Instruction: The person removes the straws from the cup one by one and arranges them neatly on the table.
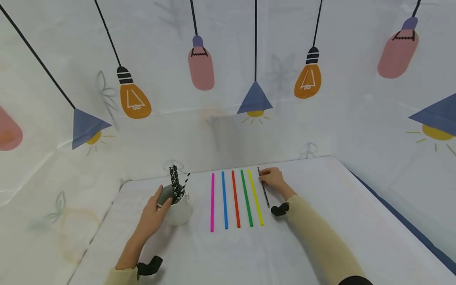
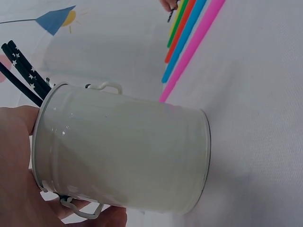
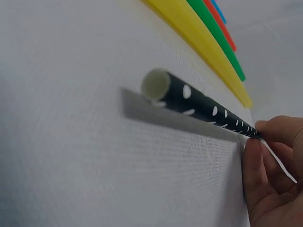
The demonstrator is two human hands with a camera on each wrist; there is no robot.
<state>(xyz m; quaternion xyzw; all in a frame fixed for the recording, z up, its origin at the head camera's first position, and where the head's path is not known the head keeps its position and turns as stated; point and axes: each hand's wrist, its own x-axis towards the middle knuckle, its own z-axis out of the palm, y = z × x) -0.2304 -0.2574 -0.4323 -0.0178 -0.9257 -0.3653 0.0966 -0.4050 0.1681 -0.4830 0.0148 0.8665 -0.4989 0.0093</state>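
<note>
My left hand (image 1: 151, 217) grips a white metal bucket (image 1: 179, 213) by its rim and side; the small loop handles (image 2: 111, 86) show in the left wrist view. Black straws with white stars (image 2: 28, 71) lean out of its mouth, along with a black-and-white striped straw (image 1: 187, 180). At the right, my right hand (image 1: 274, 178) pinches the far end of a black straw with white dots (image 3: 203, 106) between thumb and fingers. That straw's near end, open and hollow, points at the right wrist camera, its shadow on the cloth beneath. It lies just right of a yellow straw (image 1: 255, 198).
Side by side between the hands lie a pink straw (image 1: 212, 202), a blue straw (image 1: 224, 200), a red straw (image 1: 236, 200) and a green straw (image 1: 246, 198). A white cloth (image 1: 221, 261) covers the table. Behind it hangs a backdrop (image 1: 228, 134) printed with lamps.
</note>
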